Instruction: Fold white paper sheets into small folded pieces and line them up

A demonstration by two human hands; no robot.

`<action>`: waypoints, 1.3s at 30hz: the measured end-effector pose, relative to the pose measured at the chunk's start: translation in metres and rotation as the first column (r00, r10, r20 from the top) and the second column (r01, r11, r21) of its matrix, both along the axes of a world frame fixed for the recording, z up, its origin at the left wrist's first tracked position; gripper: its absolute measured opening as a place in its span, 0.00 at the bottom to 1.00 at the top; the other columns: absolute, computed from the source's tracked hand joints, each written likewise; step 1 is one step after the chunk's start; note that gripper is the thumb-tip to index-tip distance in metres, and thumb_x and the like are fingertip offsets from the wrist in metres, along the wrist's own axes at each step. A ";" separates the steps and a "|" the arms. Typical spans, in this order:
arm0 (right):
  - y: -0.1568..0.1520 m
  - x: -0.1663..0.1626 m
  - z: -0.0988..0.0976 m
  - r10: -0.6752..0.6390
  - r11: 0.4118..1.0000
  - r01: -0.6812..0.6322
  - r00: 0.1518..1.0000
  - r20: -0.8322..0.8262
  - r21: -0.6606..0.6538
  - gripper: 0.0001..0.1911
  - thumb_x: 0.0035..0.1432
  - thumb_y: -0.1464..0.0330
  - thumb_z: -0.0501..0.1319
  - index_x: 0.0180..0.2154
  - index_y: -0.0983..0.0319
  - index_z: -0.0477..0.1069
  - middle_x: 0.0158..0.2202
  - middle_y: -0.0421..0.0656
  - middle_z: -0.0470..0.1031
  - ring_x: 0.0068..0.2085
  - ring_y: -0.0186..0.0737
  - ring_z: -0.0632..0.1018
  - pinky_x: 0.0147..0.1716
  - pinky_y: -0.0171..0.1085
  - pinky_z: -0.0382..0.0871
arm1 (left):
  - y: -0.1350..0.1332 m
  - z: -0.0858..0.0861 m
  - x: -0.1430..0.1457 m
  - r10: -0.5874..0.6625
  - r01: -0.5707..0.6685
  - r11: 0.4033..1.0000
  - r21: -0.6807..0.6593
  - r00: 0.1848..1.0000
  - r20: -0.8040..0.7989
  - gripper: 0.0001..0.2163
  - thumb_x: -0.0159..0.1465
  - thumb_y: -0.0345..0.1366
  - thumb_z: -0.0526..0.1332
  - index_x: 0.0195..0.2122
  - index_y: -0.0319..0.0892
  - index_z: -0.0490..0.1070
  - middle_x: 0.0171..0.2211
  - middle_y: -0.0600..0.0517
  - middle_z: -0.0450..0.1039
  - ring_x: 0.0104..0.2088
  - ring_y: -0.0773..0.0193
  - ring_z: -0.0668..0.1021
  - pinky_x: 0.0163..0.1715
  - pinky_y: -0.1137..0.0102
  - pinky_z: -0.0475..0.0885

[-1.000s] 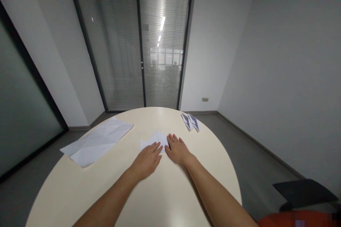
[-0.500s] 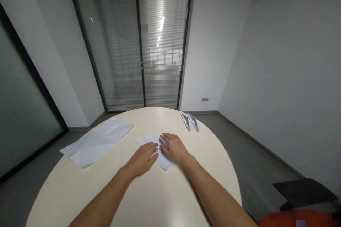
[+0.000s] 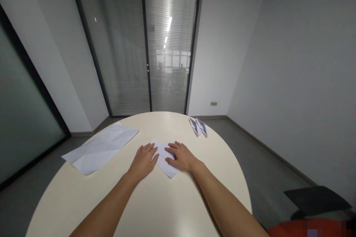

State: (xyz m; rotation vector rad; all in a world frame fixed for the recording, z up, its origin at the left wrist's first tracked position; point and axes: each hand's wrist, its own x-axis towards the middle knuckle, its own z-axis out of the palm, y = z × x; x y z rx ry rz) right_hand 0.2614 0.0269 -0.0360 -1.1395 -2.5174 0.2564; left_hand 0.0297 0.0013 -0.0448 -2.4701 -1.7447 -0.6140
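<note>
A folded sheet of white paper (image 3: 168, 169) lies on the table between my hands, one pointed corner toward me. My left hand (image 3: 144, 160) rests on its left part, fingers stretched out and thumb apart. On the right part lies my right hand (image 3: 180, 156), palm down with its fingers spread. Both hands cover portions of the paper, so its full outline is hidden. Neither hand grips anything.
A large creased sheet of paper (image 3: 104, 148) lies at the table's left edge. Two small folded paper pieces (image 3: 198, 127) sit at the far right of the round table (image 3: 155, 207). A black chair part (image 3: 317, 200) stands at the lower right.
My left hand has shifted left, away from my right hand, and more of the folded paper's middle shows. My right hand has moved slightly, its fingers more spread.
</note>
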 end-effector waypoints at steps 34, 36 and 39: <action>0.003 0.007 0.014 0.023 0.995 -0.054 0.934 -0.357 -0.079 0.24 0.53 0.80 0.56 0.48 0.60 0.78 0.46 0.45 0.77 0.45 0.41 0.77 0.48 0.37 0.69 | -0.019 0.019 0.018 -0.160 0.159 0.987 -0.013 0.987 -0.009 0.16 0.66 0.47 0.58 0.48 0.45 0.77 0.53 0.43 0.74 0.52 0.47 0.74 0.52 0.54 0.69; 0.003 0.007 0.014 0.037 0.996 -0.063 0.936 -0.349 -0.065 0.21 0.54 0.79 0.59 0.47 0.59 0.79 0.45 0.45 0.77 0.44 0.41 0.77 0.47 0.38 0.69 | -0.020 0.018 0.017 -0.161 0.161 0.987 -0.007 0.987 -0.014 0.15 0.65 0.45 0.60 0.47 0.44 0.77 0.51 0.43 0.75 0.50 0.48 0.75 0.51 0.55 0.69; 0.004 0.010 0.013 0.055 0.998 -0.066 0.932 -0.359 -0.020 0.13 0.56 0.75 0.62 0.41 0.59 0.80 0.41 0.44 0.77 0.44 0.41 0.77 0.48 0.38 0.69 | -0.019 0.019 0.018 -0.179 0.179 0.984 -0.010 0.983 -0.028 0.12 0.66 0.41 0.58 0.46 0.45 0.77 0.48 0.44 0.75 0.46 0.52 0.77 0.49 0.59 0.71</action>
